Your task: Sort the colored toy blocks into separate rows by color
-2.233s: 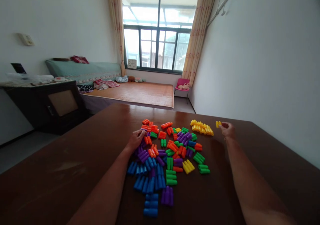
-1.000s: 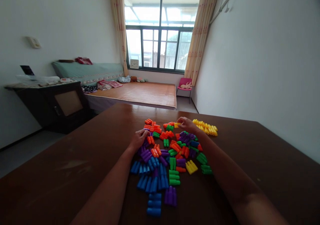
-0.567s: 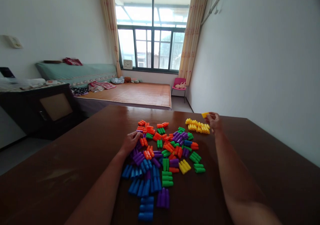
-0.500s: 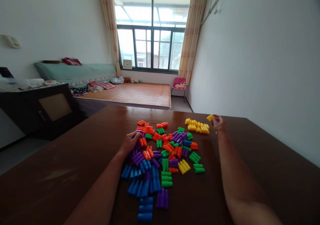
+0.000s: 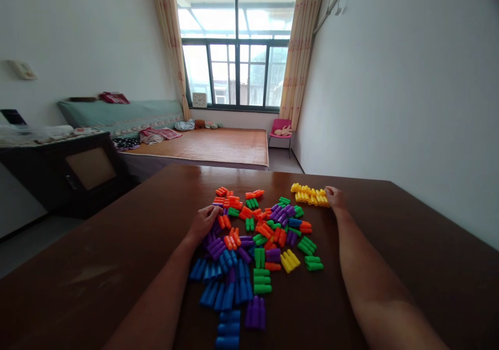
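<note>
My left hand (image 5: 204,222) is closed in a pinch on a purple plastic block (image 5: 217,205) at the left edge of the heap, beside orange blocks (image 5: 229,201). At the far right, the fingers of my right hand (image 5: 336,199) are pinched at the end of a row of yellow blocks (image 5: 311,196), on a yellow piece that they mostly cover. Between my hands lie green blocks (image 5: 262,281), more purple blocks (image 5: 255,312) and a lone yellow block (image 5: 290,261). Blue blocks (image 5: 228,329) are gathered nearest to me.
The blocks lie on a dark brown table (image 5: 136,225). Beyond its far edge are a bed with a woven mat (image 5: 226,145) and a pink chair (image 5: 280,132). A dark cabinet (image 5: 89,168) stands to the left, and a white wall (image 5: 409,90) rises on the right.
My right hand has lowered a yellow block from above to the right end of the yellow row. My left hand keeps its pinch in the same place; the view has shifted slightly.
</note>
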Available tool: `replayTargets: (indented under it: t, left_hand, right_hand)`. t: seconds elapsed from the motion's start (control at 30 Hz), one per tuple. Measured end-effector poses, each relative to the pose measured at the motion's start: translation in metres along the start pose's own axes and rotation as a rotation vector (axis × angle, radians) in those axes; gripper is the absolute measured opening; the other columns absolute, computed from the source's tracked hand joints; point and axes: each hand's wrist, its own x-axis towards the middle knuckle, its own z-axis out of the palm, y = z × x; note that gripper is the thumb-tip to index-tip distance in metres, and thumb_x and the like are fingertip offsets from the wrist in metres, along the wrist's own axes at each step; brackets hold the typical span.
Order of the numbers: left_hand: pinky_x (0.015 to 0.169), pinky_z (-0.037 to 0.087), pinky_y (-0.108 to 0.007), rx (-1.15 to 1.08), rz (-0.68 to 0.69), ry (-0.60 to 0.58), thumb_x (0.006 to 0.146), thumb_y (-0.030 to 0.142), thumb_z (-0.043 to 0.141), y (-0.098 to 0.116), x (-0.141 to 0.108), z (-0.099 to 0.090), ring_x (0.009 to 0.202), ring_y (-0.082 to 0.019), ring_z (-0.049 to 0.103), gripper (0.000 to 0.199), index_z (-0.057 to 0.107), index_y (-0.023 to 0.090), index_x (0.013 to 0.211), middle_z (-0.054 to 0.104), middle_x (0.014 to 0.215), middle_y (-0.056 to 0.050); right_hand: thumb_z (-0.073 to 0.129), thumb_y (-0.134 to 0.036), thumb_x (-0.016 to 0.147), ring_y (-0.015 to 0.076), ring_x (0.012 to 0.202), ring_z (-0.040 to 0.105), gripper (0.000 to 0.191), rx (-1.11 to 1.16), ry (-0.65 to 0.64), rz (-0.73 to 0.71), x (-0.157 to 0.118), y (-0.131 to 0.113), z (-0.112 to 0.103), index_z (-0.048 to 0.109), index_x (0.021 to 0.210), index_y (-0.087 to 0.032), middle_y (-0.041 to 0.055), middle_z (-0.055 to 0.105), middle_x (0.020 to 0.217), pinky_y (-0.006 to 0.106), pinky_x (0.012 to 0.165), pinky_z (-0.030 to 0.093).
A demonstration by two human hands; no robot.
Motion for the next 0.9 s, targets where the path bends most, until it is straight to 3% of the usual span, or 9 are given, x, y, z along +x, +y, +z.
replayTargets:
  t: [0.13, 0.2, 0.27, 0.37, 0.53, 0.63, 0.73, 0.83, 0.9]
  left_hand:
    - [0.068, 0.047, -0.027, 0.014, 0.02, 0.0, 0.08, 0.055, 0.05, -0.003, 0.001, 0.001, 0.076, -0.021, 0.065, 0.046, 0.073, 0.015, 0.081, 0.073, 0.081, -0.006]
    - [0.068, 0.048, -0.027, 0.005, 0.026, 0.004, 0.08, 0.055, 0.05, -0.004, 0.001, 0.002, 0.077, -0.022, 0.065, 0.046, 0.073, 0.014, 0.081, 0.073, 0.081, -0.006]
    - [0.068, 0.048, -0.027, -0.018, 0.026, 0.009, 0.079, 0.054, 0.051, -0.004, 0.001, 0.003, 0.078, -0.022, 0.065, 0.046, 0.073, 0.014, 0.082, 0.073, 0.082, -0.007]
    - [0.067, 0.047, -0.026, -0.047, 0.021, 0.01, 0.078, 0.055, 0.052, -0.005, 0.001, 0.004, 0.077, -0.021, 0.065, 0.047, 0.073, 0.013, 0.082, 0.073, 0.081, -0.007]
    - [0.065, 0.046, -0.026, -0.046, 0.041, 0.001, 0.078, 0.056, 0.05, -0.009, 0.004, 0.007, 0.073, -0.02, 0.063, 0.05, 0.073, 0.012, 0.084, 0.073, 0.08, -0.006]
    - [0.064, 0.046, -0.027, -0.021, 0.043, 0.009, 0.078, 0.056, 0.049, -0.009, 0.005, 0.007, 0.074, -0.021, 0.063, 0.051, 0.073, 0.012, 0.084, 0.073, 0.081, -0.007]
    - [0.064, 0.046, -0.028, -0.005, 0.05, 0.019, 0.077, 0.056, 0.05, -0.005, 0.003, 0.005, 0.076, -0.022, 0.064, 0.05, 0.074, 0.013, 0.085, 0.073, 0.081, -0.007]
    - [0.063, 0.045, -0.028, 0.011, 0.06, 0.025, 0.076, 0.056, 0.05, -0.002, 0.002, 0.004, 0.074, -0.022, 0.064, 0.049, 0.074, 0.014, 0.082, 0.073, 0.079, -0.006]
    - [0.064, 0.046, -0.028, 0.004, 0.064, 0.02, 0.076, 0.056, 0.05, -0.003, 0.003, 0.004, 0.073, -0.022, 0.064, 0.049, 0.074, 0.014, 0.081, 0.073, 0.079, -0.006]
  right_hand:
    - [0.048, -0.034, 0.082, 0.0257, 0.09, 0.065, 0.032, -0.053, 0.061, -0.051, -0.008, -0.019, -0.01, 0.072, 0.094, -0.016, 0.0131, 0.072, 0.095, 0.037, 0.085, 0.048]
    - [0.048, -0.037, 0.083, 0.0242, 0.086, 0.065, 0.035, 0.019, 0.004, -0.122, -0.017, -0.042, -0.018, 0.071, 0.097, -0.015, 0.0125, 0.072, 0.093, 0.035, 0.08, 0.049]
    - [0.049, -0.042, 0.083, 0.0212, 0.079, 0.065, 0.037, 0.143, -0.25, -0.235, -0.031, -0.074, -0.028, 0.07, 0.099, -0.016, 0.0094, 0.072, 0.089, 0.031, 0.072, 0.05]
    - [0.059, -0.048, 0.077, 0.0173, 0.07, 0.063, 0.036, 0.182, -0.783, -0.437, -0.066, -0.125, -0.049, 0.071, 0.095, -0.018, 0.0035, 0.071, 0.08, 0.026, 0.063, 0.049]
    - [0.069, -0.048, 0.071, 0.0163, 0.074, 0.062, 0.033, -0.079, -1.237, -0.663, -0.148, -0.164, -0.084, 0.072, 0.089, -0.021, 0.001, 0.069, 0.083, 0.024, 0.065, 0.046]
    - [0.078, -0.04, 0.062, 0.0195, 0.084, 0.061, 0.045, -0.208, -1.246, -0.762, -0.188, -0.16, -0.089, 0.069, 0.102, -0.02, 0.0037, 0.066, 0.099, 0.027, 0.072, 0.046]
    - [0.08, -0.028, 0.059, 0.021, 0.091, 0.058, 0.05, -0.215, -1.156, -0.823, -0.203, -0.153, -0.086, 0.067, 0.106, -0.02, 0.0065, 0.062, 0.109, 0.028, 0.078, 0.046]
    - [0.079, -0.032, 0.062, 0.0188, 0.084, 0.059, 0.044, -0.135, -1.13, -0.734, -0.185, -0.145, -0.088, 0.066, 0.103, -0.02, 0.0041, 0.064, 0.098, 0.028, 0.073, 0.047]
    - [0.076, -0.041, 0.064, 0.0179, 0.08, 0.06, 0.045, -0.048, -1.031, -0.613, -0.157, -0.134, -0.092, 0.066, 0.103, -0.02, 0.0028, 0.066, 0.093, 0.027, 0.069, 0.047]
